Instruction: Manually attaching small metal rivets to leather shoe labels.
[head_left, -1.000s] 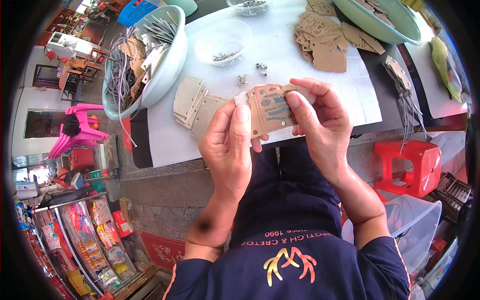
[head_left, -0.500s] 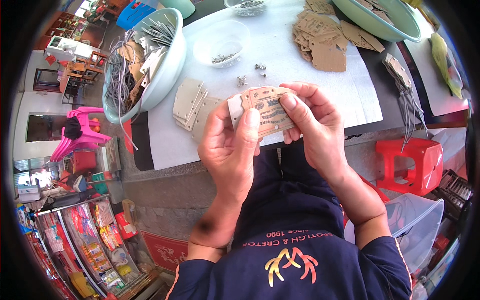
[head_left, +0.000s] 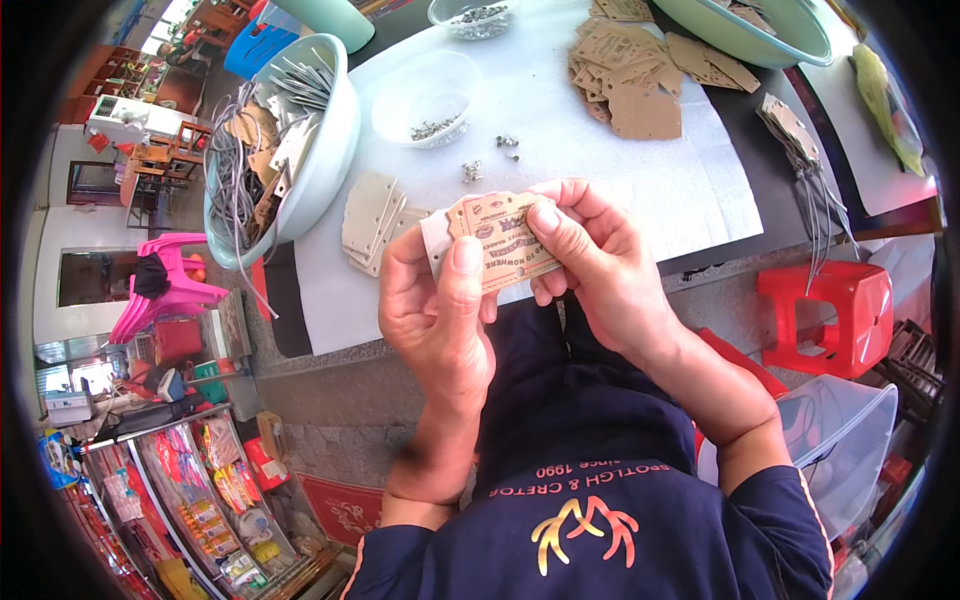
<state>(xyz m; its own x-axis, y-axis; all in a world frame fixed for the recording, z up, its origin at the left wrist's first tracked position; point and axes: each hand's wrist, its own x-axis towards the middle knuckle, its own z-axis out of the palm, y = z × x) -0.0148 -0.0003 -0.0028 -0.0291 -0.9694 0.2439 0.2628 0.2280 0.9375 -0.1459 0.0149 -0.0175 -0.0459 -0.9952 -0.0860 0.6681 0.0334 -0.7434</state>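
Looks like small shop dbling as workshop: worktable (head_left: 772,180) w/ basin (head_left: 338,150) of cords (head_left: 228,175), plus tub (head_left: 425,85) of sm. metal pcs (head_left: 435,130) on it; rack (head_left: 152,505) of pkgd goods (head_left: 212,525) to table's L, pink plastic stools (head_left: 178,275) also L of table.

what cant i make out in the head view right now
Back of the tan printed flat piece: head view, faces away from the camera.
Parts of the left hand and right hand: head view, hidden behind that piece.
Exact shape of the small silver metal parts: head view, too small.
Far end of the pale green plastic basin: head view, cut off by top edge.
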